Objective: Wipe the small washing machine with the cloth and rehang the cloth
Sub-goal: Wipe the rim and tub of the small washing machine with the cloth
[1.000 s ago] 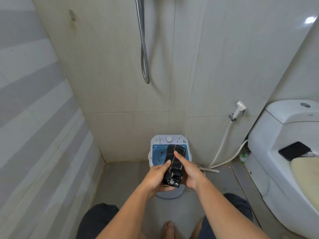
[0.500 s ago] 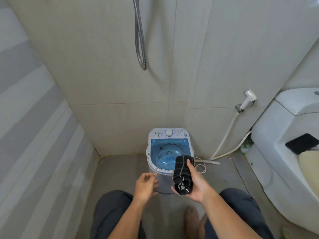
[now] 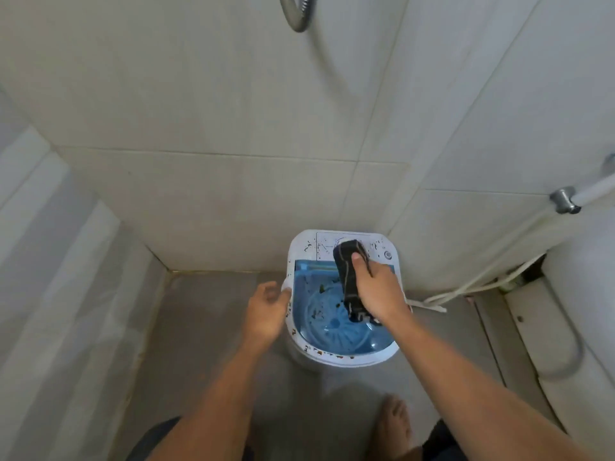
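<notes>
Washing machine: the small washing machine (image 3: 342, 356) stands on the floor at centre frame, its back against the tiled wall; its blue lid faces up, with dark flecks scattered over the white rim, which is likely why the wiping starts on top.
Cloth: the dark cloth (image 3: 349, 264) is folded into a thick roll, probably so it gives a firm pad; its far end presses on the white control panel (image 3: 324, 242) at the back of the machine, just above centre; its near end trails over the blue lid.
Right hand: the right hand (image 3: 377, 292) is wrapped round the cloth, thumb on top, bearing down; the grip suits pushing a stroke across the panel.
Left hand: the left hand (image 3: 268, 309) is loosely spread, holding nothing; its fingertips touch the machine's left rim, apparently to steady the light tub against the wiping push.
Stage: wiping looks barely begun; rehanging is not yet done; no hook or rail shows.
</notes>
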Demonstrator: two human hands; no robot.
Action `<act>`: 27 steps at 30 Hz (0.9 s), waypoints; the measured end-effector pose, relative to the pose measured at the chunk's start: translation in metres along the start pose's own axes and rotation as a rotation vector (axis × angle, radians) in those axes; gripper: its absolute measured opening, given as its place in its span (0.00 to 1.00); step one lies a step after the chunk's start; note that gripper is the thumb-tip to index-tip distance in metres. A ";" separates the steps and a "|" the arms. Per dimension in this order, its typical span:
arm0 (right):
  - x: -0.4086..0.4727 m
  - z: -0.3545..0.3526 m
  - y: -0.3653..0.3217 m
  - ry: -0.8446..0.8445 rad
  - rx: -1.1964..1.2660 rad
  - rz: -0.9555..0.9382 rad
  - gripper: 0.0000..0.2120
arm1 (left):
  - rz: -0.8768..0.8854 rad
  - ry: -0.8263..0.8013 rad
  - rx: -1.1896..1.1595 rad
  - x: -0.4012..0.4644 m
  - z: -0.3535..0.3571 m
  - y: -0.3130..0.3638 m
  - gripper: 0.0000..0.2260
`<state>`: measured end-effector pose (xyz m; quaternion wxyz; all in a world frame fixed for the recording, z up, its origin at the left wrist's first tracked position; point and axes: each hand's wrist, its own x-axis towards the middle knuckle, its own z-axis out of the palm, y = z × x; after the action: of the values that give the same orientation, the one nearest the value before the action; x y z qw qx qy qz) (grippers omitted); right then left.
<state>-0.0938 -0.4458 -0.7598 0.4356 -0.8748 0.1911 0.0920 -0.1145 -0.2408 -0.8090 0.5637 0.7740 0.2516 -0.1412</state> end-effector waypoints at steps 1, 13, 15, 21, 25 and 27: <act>0.016 -0.001 -0.009 0.019 -0.105 -0.091 0.23 | 0.001 -0.014 0.026 0.012 -0.002 0.000 0.23; 0.113 0.059 -0.046 0.042 -0.884 -0.507 0.20 | -0.148 -0.176 -0.199 0.054 0.018 -0.040 0.13; 0.109 0.068 -0.040 0.045 -0.900 -0.527 0.20 | -0.132 -0.154 -0.202 0.056 0.023 -0.046 0.14; 0.079 0.074 -0.016 0.020 -0.940 -0.726 0.22 | -0.080 -0.127 -0.223 0.062 0.027 -0.056 0.14; 0.081 0.067 -0.007 -0.011 -1.080 -0.885 0.22 | -0.058 -0.133 -0.221 0.067 0.028 -0.065 0.13; 0.097 0.058 -0.011 0.044 -1.086 -0.818 0.21 | -0.058 -0.138 -0.217 0.069 0.028 -0.067 0.14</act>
<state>-0.0008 -0.4180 -0.8183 -0.0697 -0.9730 -0.2196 -0.0152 -0.0915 -0.2359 -0.9063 0.6559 0.6892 0.2481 -0.1823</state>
